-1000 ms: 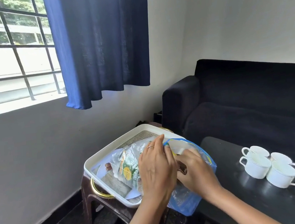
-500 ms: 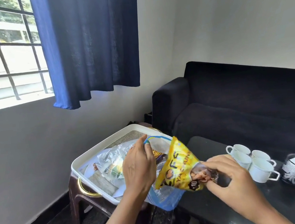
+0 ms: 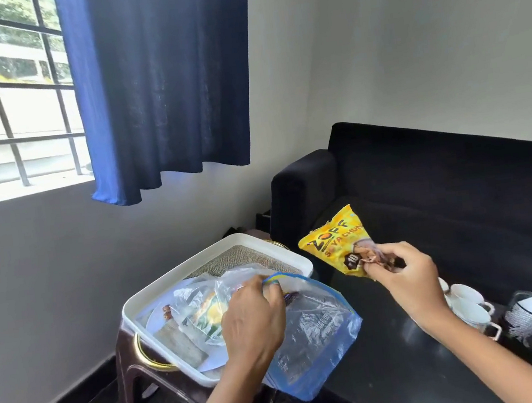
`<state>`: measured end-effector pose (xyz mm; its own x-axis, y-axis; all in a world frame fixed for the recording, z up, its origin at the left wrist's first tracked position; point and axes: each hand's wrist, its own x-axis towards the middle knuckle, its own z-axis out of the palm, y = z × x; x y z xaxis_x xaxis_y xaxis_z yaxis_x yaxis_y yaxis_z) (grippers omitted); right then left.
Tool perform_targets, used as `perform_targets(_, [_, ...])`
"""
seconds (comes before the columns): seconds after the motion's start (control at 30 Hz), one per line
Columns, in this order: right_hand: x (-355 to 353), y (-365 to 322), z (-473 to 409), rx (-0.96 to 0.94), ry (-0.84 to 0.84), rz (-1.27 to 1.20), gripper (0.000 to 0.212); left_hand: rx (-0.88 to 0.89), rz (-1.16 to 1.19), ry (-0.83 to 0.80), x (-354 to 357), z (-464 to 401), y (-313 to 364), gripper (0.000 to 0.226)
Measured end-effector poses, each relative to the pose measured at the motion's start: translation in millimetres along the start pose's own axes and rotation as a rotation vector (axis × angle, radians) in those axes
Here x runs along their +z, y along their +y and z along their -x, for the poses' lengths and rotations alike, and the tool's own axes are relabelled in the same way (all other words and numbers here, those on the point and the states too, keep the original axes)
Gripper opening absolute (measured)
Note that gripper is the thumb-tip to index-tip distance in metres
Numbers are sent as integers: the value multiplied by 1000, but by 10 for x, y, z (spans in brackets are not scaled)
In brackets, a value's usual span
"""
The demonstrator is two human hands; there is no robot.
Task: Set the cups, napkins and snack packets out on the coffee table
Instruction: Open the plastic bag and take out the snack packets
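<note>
Right hand pinches a yellow snack packet above the coffee table; left hand fingers grip a zip bag.

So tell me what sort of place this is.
Likely a home living room: a dark sofa, a low black coffee table with white cups, and a curtained window.

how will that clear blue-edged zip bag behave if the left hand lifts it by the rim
The clear blue-edged zip bag will probably sag, since it already droops crumpled over the white tray edge. It likely feels light: the film looks thin. The left hand pinching only the rim may let it swing.
</note>
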<state>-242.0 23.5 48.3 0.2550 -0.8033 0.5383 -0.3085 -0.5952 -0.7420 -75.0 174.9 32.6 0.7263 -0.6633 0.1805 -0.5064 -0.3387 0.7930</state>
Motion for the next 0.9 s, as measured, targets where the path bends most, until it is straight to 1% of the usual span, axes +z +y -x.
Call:
perform_targets(0.1, [438,138,-216,9,-66,114,19,-73,-76,-63,5,-72,-61,32])
perform_targets(0.23, [723,293,-347,27,-158,274,14,-86,-157,-179,86,53,15,38])
perform_targets(0.4, [1247,375,-519,42,-273,414,20,-92,-174,-171,89,19,16,37])
perform_targets(0.53, [1552,446,-513,138,-374,706,27,-99,-180,-170,78,30,4,38])
perform_targets(0.6, [1644,482,-504,149,-423,772,28,-101,-195,-178,81,24,-2,38])
perform_targets(0.7, [1655,513,-531,151,-513,783,35,-99,-191,-189,83,30,-3,38])
perform_targets(0.77, [1590,511,-554,180,-564,754,49,-92,-179,-186,86,38,-3,37])
perform_targets(0.8, [1544,491,-557,203,-544,705,53,-87,-171,-181,83,39,-7,36])
perform_targets(0.83, [1486,461,-552,218,-481,620,52,-80,-154,-173,84,37,-13,35])
perform_targets(0.9, [1312,365,-504,212,-294,361,38,-58,-84,-152,91,41,-9,34])
